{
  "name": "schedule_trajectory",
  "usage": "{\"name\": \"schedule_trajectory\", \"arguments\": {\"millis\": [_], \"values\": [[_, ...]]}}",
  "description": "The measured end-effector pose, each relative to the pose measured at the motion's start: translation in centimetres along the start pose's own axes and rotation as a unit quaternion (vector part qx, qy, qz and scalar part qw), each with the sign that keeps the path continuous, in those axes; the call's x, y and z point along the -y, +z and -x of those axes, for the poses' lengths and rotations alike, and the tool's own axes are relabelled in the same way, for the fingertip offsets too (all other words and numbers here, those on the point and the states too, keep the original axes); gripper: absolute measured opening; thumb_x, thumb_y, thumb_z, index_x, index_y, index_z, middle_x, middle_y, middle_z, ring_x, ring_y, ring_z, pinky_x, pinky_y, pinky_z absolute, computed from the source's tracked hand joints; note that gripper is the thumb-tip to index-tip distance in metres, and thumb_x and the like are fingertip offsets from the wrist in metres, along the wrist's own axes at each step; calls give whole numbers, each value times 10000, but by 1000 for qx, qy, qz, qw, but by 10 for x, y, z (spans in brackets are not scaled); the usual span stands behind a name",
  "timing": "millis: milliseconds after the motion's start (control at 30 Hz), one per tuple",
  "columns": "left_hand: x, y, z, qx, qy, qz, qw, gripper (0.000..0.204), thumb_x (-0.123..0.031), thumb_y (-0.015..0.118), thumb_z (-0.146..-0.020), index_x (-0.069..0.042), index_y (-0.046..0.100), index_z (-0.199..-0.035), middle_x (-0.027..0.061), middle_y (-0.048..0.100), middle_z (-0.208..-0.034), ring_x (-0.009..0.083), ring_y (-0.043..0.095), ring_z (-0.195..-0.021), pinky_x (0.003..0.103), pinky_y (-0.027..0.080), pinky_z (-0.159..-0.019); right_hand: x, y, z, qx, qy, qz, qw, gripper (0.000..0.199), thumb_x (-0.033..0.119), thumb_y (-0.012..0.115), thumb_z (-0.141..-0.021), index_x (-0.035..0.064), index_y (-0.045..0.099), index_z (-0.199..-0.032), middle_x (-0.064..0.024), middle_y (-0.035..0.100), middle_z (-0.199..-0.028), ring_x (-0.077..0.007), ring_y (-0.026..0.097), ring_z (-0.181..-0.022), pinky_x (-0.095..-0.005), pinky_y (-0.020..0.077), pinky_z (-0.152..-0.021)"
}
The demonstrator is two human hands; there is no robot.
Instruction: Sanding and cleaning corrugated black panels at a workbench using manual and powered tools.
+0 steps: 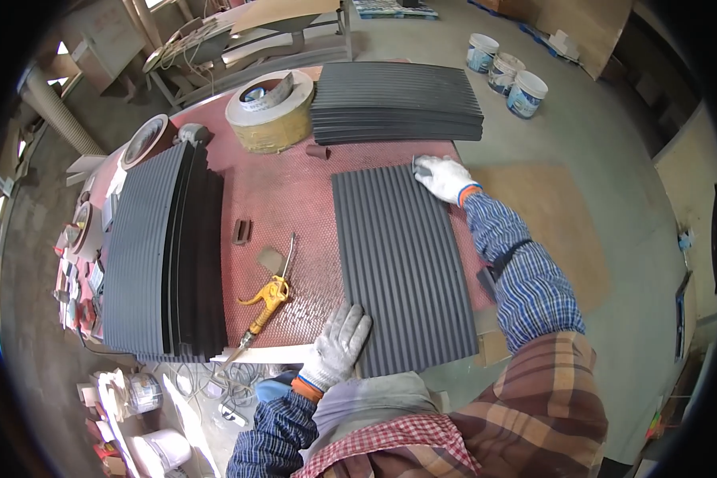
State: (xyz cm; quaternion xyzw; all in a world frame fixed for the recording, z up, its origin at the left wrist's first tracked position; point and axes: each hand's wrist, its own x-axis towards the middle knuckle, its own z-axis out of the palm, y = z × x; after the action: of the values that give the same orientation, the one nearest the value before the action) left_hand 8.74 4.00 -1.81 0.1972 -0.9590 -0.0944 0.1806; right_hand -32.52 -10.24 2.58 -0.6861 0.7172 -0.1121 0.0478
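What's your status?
Left hand on left edge of ribbed dark-gray panel. Right hand at its far right corner. Yellow blow gun lies left of panel, apart.

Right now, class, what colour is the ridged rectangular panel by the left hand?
Dark grey: the ridged rectangular panel shows in the head view.

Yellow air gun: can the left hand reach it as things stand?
Probably yes: the left hand touches the ribbed panel, close to the yellow air gun, with nothing visible in the way between them.
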Motion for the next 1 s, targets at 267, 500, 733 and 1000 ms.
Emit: {"name": "schedule_trajectory", "arguments": {"millis": [267, 500, 733, 1000], "values": [[5, -8, 10, 20, -25, 3, 999, 777, -157, 643, -707, 23, 420, -1429, 287, 446, -1435, 479, 418, -1361, 570, 329, -1159, 51, 13, 99, 21, -140, 65, 988, 502, 323, 564, -946, 31, 521, -1352, -189, 510, -1432, -337, 436, -1371, -477, 271, -1186], [2, -8, 6, 17, -11, 3, 1000, 741, -208, 627, -735, 25, 442, -1414, 280, 472, -1408, 465, 447, -1345, 574, 342, -1151, 41, -5, 102, 30, -136, 28, 990, 432, 324, 561, -948, 66, 561, -1295, -140, 594, -1321, -300, 534, -1261, -480, 353, -1110], [-5, -5, -2, -10, -15, 26, 999, 671, -141, 616, -737, 26, 478, -1373, 273, 486, -1389, 470, 477, -1314, 557, 406, -1100, 40, 9, -9, 3, 16, 57, 998, 498, 380, 555, -946, 40, 572, -1309, -185, 581, -1364, -329, 532, -1273, -453, 373, -1096], [2, -8, 4, 1, -24, 3, 1000, 601, -161, 516, -854, -1, 427, -1426, 248, 476, -1426, 436, 438, -1367, 544, 340, -1164, 75, 12, 150, 4, -204, 37, 978, 541, 329, 637, -892, 19, 545, -1325, -196, 538, -1401, -353, 448, -1361, -484, 267, -1204]]}}
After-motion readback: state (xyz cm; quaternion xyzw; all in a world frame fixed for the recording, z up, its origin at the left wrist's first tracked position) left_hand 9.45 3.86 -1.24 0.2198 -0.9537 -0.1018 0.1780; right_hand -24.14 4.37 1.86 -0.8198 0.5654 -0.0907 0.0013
